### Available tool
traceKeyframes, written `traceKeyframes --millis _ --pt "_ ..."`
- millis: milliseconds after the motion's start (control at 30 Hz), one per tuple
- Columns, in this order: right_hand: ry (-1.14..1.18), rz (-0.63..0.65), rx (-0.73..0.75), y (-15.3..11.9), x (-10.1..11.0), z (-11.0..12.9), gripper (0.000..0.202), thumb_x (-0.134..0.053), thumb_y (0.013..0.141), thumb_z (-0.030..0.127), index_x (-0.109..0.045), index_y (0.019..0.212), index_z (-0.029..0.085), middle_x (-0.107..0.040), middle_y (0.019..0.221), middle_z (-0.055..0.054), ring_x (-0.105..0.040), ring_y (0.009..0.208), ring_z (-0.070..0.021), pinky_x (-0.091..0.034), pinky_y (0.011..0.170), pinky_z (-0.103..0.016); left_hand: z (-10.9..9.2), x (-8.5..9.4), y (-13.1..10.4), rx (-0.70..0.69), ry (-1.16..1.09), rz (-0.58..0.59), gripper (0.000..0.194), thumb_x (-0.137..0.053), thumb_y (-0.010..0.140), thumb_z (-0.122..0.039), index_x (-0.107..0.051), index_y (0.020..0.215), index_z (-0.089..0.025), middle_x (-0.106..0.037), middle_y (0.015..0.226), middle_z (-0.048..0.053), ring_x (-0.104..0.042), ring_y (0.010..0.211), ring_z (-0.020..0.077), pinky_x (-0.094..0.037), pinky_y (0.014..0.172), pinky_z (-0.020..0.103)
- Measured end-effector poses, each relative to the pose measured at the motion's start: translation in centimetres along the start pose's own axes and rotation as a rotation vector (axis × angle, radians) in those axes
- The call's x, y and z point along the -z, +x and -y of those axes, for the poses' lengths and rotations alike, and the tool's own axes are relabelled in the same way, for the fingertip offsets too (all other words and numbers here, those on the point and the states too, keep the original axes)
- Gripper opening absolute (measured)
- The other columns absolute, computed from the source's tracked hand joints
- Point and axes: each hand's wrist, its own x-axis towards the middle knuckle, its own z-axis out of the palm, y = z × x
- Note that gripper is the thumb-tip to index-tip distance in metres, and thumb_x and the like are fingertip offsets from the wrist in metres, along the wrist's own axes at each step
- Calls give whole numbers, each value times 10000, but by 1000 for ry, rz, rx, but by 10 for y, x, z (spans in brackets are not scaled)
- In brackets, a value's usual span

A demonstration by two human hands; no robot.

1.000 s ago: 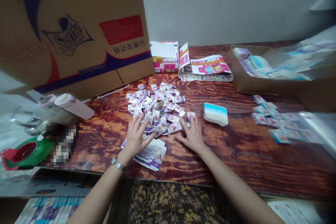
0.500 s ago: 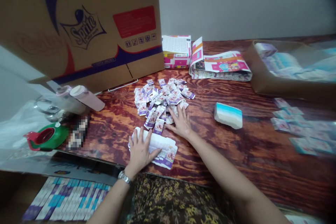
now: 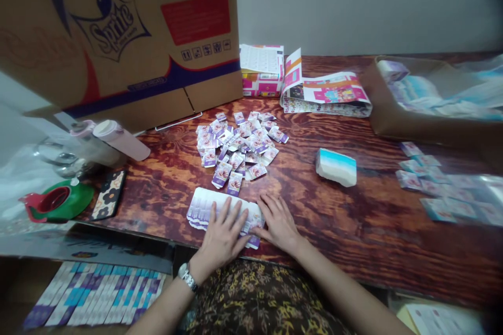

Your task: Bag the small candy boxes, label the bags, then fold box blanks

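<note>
My left hand (image 3: 225,230) lies spread on a fanned stack of flat white-and-purple cartons (image 3: 204,208) near the table's front edge. At the right end of that stack rests my right hand (image 3: 278,222), fingers extended, its thumb near my left thumb. Just beyond them is a loose pile of small white-and-purple packets (image 3: 251,138), and neither hand touches it. A blue-and-white bundle (image 3: 336,167) sits apart to the right.
A big Sprite carton (image 3: 157,26) stands back left, with pink bottles (image 3: 121,138), a phone (image 3: 109,194) and a green-red tape dispenser (image 3: 66,201) before it. Blurred packets (image 3: 444,183) and an open box (image 3: 416,128) are at right. A box of cartons (image 3: 98,293) sits lower left.
My right hand has come back from the packet pile to the right end of the carton stack. My left hand has slid right along the stack. The view has shifted slightly.
</note>
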Motion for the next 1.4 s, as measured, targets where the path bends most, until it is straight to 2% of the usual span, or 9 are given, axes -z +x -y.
traceKeyframes --millis 200,333,433,533,733,900,1100,1267,1400 --pt "54 -78 -4 -8 -5 -2 607 -627 763 450 -509 1231 81 -515 1256 -202 -427 1189 -337 -320 1010 -518 -2 -14 -8 -32 -5 29 531 -437 881 -412 -332 1367 -229 -331 1441 81 -210 1343 352 -173 1039 624" --pt "291 -88 -133 -6 15 1 240 -472 888 312 -610 1022 167 -643 990 -107 -582 940 -240 -462 828 -380 -10 -7 -3 10 -46 5 520 -444 877 -412 -369 1344 -197 -365 1418 114 -217 1341 357 -192 1030 637" --pt "600 -24 -222 -1 36 8 188 -440 907 301 -596 925 198 -655 835 -26 -610 756 -167 -474 680 -271 -23 2 7 29 -129 -41 633 -465 860 -443 -300 1365 -98 -384 1388 181 -266 1325 333 -244 1049 576" --pt "761 11 -265 3 51 16 173 -464 895 324 -581 920 198 -645 773 5 -600 673 -142 -454 611 -234 -35 8 18 58 -243 -70 720 -496 843 -445 -221 1376 -46 -467 1291 215 -424 1222 291 -365 1010 483" --pt "678 -89 -250 7 61 25 129 -492 878 277 -590 882 193 -639 778 -2 -596 707 -140 -436 657 -236 -42 7 24 155 -295 -123 607 -485 841 -226 -217 1368 -93 -509 1216 195 -506 1114 270 -463 906 434" --pt "614 -118 -198 10 63 27 137 -462 889 258 -585 903 199 -637 767 -7 -595 691 -143 -443 642 -239 -42 1 25 177 -361 -139 625 -508 787 -170 -233 1345 -104 -503 1193 181 -502 1109 274 -460 902 438" --pt "449 -216 -95 12 66 24 167 -428 894 230 -591 908 197 -646 835 -53 -612 789 -184 -484 714 -284 -38 2 27 247 -461 -145 472 -470 800 -141 -351 1257 -151 -578 1072 123 -574 983 222 -491 833 374" --pt "412 -330 -9 1 62 23 259 -470 885 249 -538 1130 196 -571 1115 -110 -569 1003 -212 -484 855 -340 -37 5 28 313 -544 -225 610 -505 811 -212 -222 1350 -169 -526 1210 133 -601 959 199 -496 815 334" --pt "433 -296 49 -6 59 28 224 -483 881 239 -594 1070 194 -483 1256 -125 -493 1135 -237 -443 939 -374 -38 8 32 291 -613 -221 510 -518 784 -180 -330 1257 -195 -575 1100 84 -615 882 173 -501 777 304"
